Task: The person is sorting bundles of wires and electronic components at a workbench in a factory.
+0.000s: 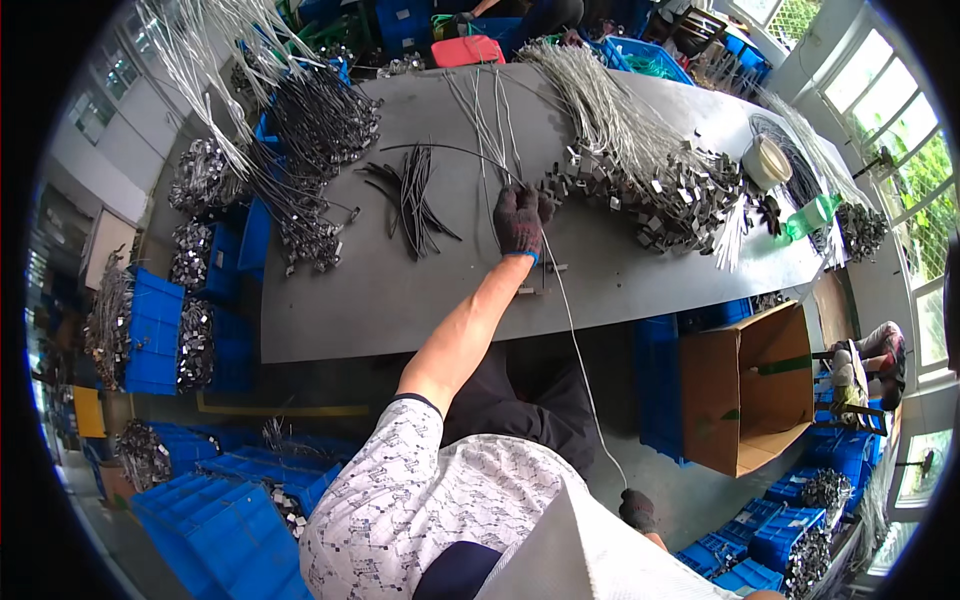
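Head view: a wire (574, 330) is gripped in the left hand's (519, 225) curled fingers over the counter (350, 310), its length slanting back rightward to the right hand's (637, 510) closed fingers.

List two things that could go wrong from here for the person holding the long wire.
The wire stretched between the left hand and right hand crosses the table edge, so it might catch or kink there. The left hand is also close to the heap of silvery wires; a sideways move might snag some.
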The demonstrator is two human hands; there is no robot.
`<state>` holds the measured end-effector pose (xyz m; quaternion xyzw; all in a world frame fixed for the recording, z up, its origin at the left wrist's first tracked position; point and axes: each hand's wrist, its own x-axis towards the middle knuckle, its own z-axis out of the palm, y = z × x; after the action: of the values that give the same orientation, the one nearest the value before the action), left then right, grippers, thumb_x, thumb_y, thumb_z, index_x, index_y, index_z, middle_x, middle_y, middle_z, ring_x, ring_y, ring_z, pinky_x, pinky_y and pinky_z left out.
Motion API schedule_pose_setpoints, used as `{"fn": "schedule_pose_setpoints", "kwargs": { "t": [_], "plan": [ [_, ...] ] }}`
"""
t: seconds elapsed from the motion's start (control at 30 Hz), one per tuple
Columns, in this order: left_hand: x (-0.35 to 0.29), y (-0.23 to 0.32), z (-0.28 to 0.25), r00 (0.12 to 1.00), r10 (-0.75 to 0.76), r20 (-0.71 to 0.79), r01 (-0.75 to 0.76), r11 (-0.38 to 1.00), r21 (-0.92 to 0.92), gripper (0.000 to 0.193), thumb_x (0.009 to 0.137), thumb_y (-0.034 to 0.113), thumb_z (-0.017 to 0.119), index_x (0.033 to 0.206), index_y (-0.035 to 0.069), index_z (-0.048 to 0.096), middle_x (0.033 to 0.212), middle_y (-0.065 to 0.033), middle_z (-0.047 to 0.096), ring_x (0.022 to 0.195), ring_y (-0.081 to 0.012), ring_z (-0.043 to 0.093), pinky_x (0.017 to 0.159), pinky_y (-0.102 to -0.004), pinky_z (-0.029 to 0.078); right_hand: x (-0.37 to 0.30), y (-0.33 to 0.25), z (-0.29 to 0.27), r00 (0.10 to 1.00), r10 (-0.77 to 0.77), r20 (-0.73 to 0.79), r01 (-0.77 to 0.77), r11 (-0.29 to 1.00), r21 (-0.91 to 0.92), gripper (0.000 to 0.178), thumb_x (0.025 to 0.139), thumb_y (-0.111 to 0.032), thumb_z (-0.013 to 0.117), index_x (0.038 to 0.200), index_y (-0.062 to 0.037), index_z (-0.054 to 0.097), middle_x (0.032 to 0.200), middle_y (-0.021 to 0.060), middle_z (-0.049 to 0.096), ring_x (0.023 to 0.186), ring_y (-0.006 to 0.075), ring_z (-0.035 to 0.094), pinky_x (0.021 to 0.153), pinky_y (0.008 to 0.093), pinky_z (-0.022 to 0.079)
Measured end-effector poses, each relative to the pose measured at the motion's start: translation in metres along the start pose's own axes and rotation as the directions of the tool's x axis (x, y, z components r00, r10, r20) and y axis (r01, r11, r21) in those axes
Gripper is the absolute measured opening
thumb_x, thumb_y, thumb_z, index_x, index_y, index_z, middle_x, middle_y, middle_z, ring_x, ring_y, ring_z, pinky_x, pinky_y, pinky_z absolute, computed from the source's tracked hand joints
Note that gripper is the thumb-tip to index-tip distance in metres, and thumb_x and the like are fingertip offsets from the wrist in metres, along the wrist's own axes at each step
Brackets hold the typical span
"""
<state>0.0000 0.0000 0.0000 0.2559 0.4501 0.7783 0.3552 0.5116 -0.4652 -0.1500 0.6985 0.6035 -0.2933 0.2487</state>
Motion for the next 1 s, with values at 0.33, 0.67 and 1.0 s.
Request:
{"fn": "schedule_pose_setpoints", "kwargs": {
  "t": [0.33, 0.67, 1.0],
  "plan": [
    [-0.02, 0.02, -0.057, 0.728, -0.529, 0.437, 0.352, 0.835, 0.423, 0.029, 0.09, 0.031, 0.074, 0.1, 0.004, 0.073, 0.089, -0.0032, 0.072, 0.075, -0.013, 0.065, 0.072, -0.0292, 0.054, -0.005, 0.016, 0.01, 0.995, -0.095, -0.034, 0.094, 0.995, -0.026, 0.03, 0.088, -0.015, 0.058, 0.114, -0.0145, 0.073, 0.112, 0.0171, 0.071, 0.107, 0.036, 0.066, 0.092, 0.0455, 0.052],
    [-0.109, 0.052, -0.036, 0.617, -0.642, 0.456, 0.528, 0.767, 0.365, 0.022, 0.097, 0.025, 0.067, 0.101, 0.004, 0.068, 0.088, -0.0076, 0.072, 0.078, -0.0197, 0.071, 0.08, -0.0357, 0.059, 0.021, -0.281, -0.228, 0.657, -0.244, -0.713, 0.745, 0.358, 0.563, 0.022, 0.1, -0.023, 0.061, 0.106, -0.0021, 0.065, 0.074, 0.0043, 0.06, 0.065, 0.0129, 0.049, 0.059, 0.0291, 0.042],
    [-0.158, 0.071, -0.059, 0.617, -0.533, 0.579, 0.358, 0.845, 0.397, 0.033, 0.098, 0.03, 0.066, 0.113, 0.002, 0.07, 0.105, -0.0073, 0.073, 0.1, -0.0181, 0.068, 0.093, -0.0307, 0.054, 0.047, -0.342, -0.256, 0.886, -0.294, -0.359, 0.234, -0.385, 0.893, 0.051, 0.105, -0.044, 0.044, 0.118, -0.0004, 0.066, 0.094, 0.0086, 0.07, 0.083, 0.0174, 0.065, 0.072, 0.0319, 0.052]
  ]
}}
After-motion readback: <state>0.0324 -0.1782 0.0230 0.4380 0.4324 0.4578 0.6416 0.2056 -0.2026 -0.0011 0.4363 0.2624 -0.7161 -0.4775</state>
